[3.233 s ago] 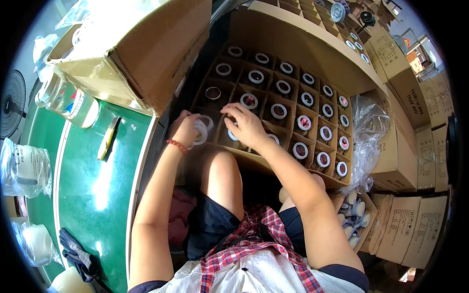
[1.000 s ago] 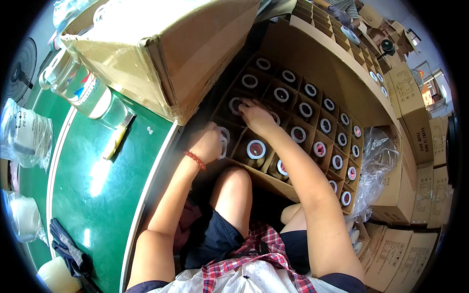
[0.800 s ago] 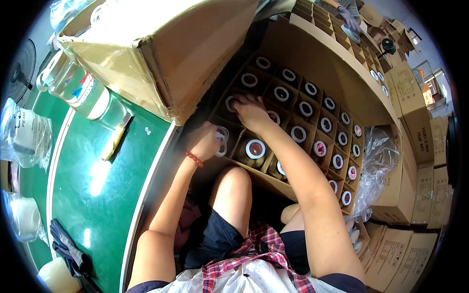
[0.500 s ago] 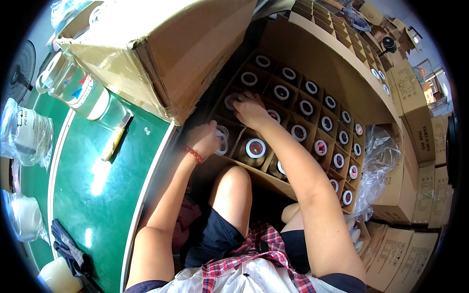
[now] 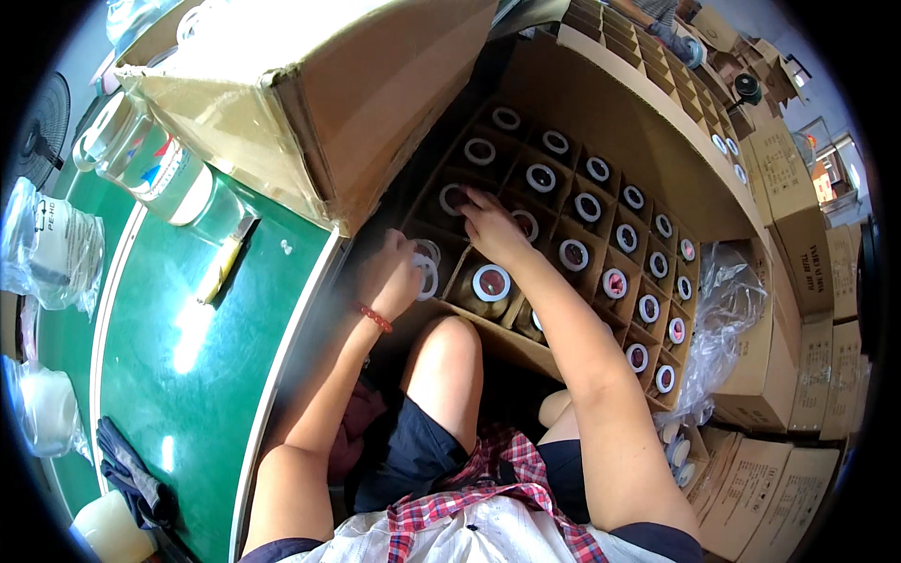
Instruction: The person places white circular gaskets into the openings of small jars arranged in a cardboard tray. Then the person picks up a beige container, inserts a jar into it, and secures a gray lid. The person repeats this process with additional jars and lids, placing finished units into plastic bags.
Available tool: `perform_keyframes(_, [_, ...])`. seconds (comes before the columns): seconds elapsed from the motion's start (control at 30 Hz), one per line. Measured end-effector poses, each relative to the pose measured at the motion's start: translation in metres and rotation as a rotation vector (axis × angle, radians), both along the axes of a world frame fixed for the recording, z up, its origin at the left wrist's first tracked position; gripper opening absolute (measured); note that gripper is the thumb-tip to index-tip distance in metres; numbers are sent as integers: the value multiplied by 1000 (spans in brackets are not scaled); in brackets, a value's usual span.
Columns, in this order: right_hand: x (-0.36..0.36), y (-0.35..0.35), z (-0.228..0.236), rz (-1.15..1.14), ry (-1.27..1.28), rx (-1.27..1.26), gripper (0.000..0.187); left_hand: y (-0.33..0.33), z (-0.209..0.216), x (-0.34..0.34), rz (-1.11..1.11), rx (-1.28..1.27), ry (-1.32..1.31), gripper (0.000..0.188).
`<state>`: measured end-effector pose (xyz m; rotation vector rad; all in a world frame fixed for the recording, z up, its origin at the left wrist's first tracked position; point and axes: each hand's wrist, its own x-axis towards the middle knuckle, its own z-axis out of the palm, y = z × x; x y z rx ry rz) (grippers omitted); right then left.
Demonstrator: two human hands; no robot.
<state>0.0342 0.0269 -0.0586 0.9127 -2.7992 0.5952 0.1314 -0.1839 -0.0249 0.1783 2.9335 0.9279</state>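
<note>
My left hand (image 5: 389, 274), with a red bead bracelet at its wrist, is closed on a few white rings (image 5: 428, 278) near the corner of a divided carton (image 5: 526, 340). My right hand (image 5: 494, 225) reaches over the carton, its fingers bent but apart. Its fingertips are at the right edge of a white-ringed jar top (image 5: 452, 199). A jar (image 5: 490, 283) with a white ring and dark red middle stands in the cell nearest my knee. Several similar jars fill other cells. The fingers of my left hand partly hide the rings.
On the left, a green table (image 5: 169, 375) holds a clear jug (image 5: 155, 174), a yellow cutter (image 5: 221, 267) and a dark glove (image 5: 136, 479). A large open carton (image 5: 394, 94) stands above it. Clear plastic (image 5: 723, 319) and stacked boxes (image 5: 770, 497) lie right. Another person's hand (image 5: 671, 39) shows far back.
My right hand has shifted slightly right, uncovering most of the white-ringed jar top it covered before. My left hand has turned a little, still holding the rings.
</note>
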Motion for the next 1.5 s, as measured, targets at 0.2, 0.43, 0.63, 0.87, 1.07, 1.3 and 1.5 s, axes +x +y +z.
perform_keyframes(0.2, [20,-24,39,31,80,108,23,-15,-5,4,-58,66,14,37])
perform_keyframes(0.43, [67,-41,27,73,5,-136,22,-13,12,16,-205,129,36,35])
perform_keyframes(0.63, [62,-33,25,42,91,106,20,-15,0,21,-168,105,74,35])
perform_keyframes(0.87, [63,-30,27,173,136,93,16,-15,-3,23,-148,71,72,39])
perform_keyframes(1.07, [58,-20,29,207,90,119,15,-8,-4,26,-112,201,48,40])
perform_keyframes(1.3, [70,-21,35,245,71,236,19,-6,-20,31,-43,192,269,38])
perform_keyframes(1.5, [82,-25,35,209,32,173,19,0,3,30,-72,-122,133,28])
